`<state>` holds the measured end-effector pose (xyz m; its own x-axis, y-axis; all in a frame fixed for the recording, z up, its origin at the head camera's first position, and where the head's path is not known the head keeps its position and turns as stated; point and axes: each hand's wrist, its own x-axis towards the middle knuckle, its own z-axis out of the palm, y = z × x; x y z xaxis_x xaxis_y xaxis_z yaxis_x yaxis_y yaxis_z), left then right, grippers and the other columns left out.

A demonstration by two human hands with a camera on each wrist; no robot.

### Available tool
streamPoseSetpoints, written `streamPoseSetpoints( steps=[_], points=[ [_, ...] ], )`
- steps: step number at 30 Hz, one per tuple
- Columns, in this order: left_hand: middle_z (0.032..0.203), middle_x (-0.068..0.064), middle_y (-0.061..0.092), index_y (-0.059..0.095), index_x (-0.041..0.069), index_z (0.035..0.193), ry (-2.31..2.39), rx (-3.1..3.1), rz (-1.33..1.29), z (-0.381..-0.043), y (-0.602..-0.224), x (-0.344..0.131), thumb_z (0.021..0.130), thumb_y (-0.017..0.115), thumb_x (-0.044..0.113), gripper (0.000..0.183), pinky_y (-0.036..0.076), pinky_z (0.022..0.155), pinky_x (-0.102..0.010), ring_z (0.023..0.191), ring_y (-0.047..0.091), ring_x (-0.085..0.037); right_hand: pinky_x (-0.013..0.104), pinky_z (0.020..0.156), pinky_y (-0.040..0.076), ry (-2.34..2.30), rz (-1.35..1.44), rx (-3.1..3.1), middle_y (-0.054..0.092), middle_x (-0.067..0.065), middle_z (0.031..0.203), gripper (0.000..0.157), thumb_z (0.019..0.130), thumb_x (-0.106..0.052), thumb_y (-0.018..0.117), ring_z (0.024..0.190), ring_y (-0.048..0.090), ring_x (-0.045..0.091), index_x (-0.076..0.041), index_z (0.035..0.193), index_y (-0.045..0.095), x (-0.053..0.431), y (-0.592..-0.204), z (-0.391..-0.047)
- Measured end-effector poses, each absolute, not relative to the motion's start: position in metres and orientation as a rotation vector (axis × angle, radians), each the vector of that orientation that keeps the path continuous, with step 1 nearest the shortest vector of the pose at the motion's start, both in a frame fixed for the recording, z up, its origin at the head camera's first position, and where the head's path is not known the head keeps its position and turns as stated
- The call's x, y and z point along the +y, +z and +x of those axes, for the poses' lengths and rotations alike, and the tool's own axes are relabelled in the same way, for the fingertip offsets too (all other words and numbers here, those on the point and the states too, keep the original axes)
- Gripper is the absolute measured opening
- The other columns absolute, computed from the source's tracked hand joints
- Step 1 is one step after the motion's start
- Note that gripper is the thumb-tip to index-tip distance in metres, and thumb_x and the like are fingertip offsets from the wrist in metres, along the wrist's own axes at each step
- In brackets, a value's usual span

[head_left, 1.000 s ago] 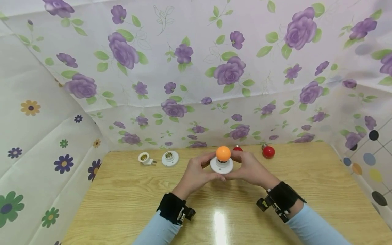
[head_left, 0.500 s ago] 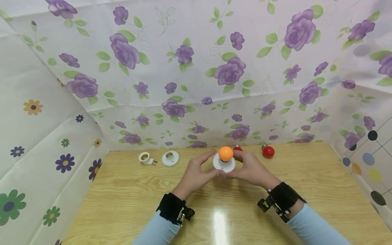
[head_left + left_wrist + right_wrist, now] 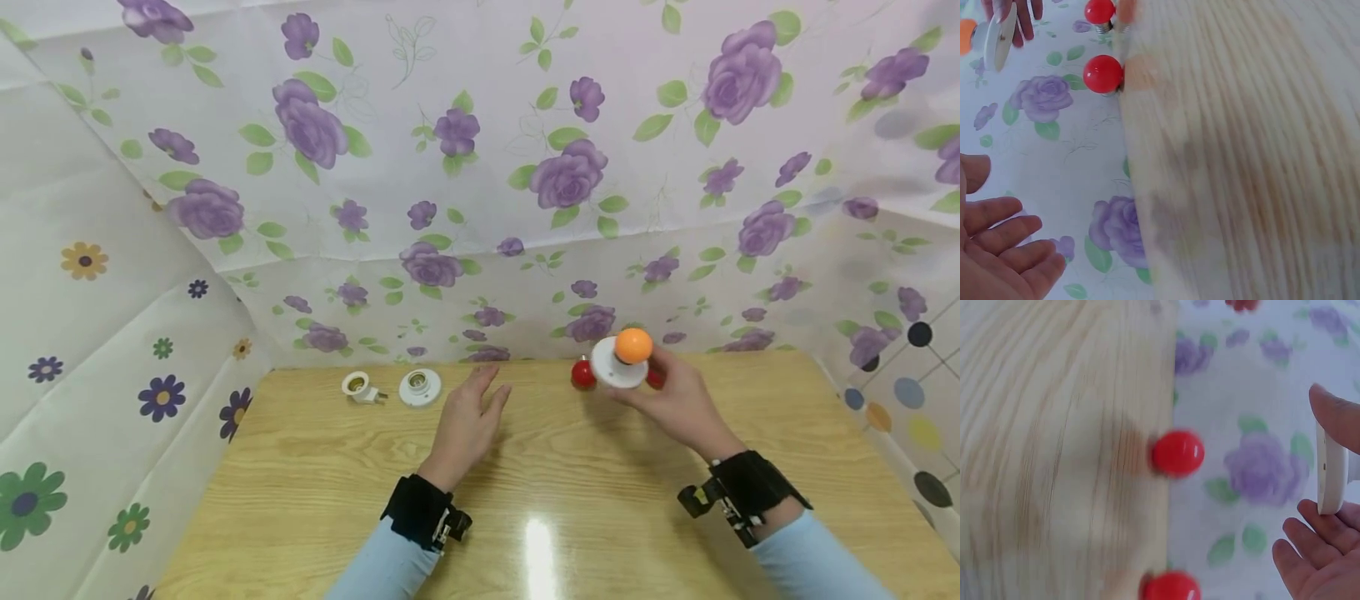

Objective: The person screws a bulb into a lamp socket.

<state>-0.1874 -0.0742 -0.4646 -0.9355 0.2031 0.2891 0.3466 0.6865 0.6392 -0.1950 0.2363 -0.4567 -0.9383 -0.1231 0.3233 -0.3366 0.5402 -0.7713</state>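
Observation:
My right hand [image 3: 678, 402] grips a round white lamp holder [image 3: 609, 372] by its rim, thumb on one side and fingers on the other. An orange bulb [image 3: 633, 345] sits in that holder, and the whole piece is held up above the table. In the right wrist view only the edge of the white base [image 3: 1331, 478] shows between thumb and fingers. My left hand [image 3: 463, 423] is apart from it, over the middle of the table, fingers loose and holding nothing. Its spread fingers [image 3: 1013, 234] show in the left wrist view.
Two red bulbs lie at the table's back edge: one red bulb [image 3: 582, 373] left of the holder, another red bulb [image 3: 656, 379] partly behind my right hand. Further left are a plug-in socket [image 3: 360, 387] and a second round white lamp holder [image 3: 419, 388]. Flowered cloth [image 3: 450, 200] hangs behind.
My left hand has let go of the lamp holder and drawn slightly left. My right hand has carried the holder with the orange bulb to the right, uncovering a red bulb.

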Motion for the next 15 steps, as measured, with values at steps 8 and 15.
streamPoseSetpoints(
  steps=[8,15],
  points=[
    [0.138,-0.012,0.044,0.048,0.009,0.135,-0.775,-2.788,-0.5,-0.189,-0.472,-0.076,0.101,0.039,0.038,0.046,0.028,0.103,-0.039,0.131,0.031,-0.026,0.048,0.095,0.038,1.312,0.183,-2.539,0.047,-0.002,0.134,0.076,0.073,-0.039,0.078,0.119,0.046,0.022,-0.033,0.139,0.041,0.293,-0.463,-0.199],
    [0.136,-0.013,0.045,0.05,0.006,0.133,-0.756,-2.828,-0.494,-0.19,-0.475,-0.077,0.1,0.038,0.041,0.049,0.027,0.103,-0.038,0.13,0.033,-0.028,0.05,0.094,0.038,1.233,0.017,-2.54,0.047,0.006,0.135,0.074,0.074,-0.042,0.076,0.121,0.044,0.025,-0.025,0.138,0.043,0.328,-0.474,-0.199]
  ],
)
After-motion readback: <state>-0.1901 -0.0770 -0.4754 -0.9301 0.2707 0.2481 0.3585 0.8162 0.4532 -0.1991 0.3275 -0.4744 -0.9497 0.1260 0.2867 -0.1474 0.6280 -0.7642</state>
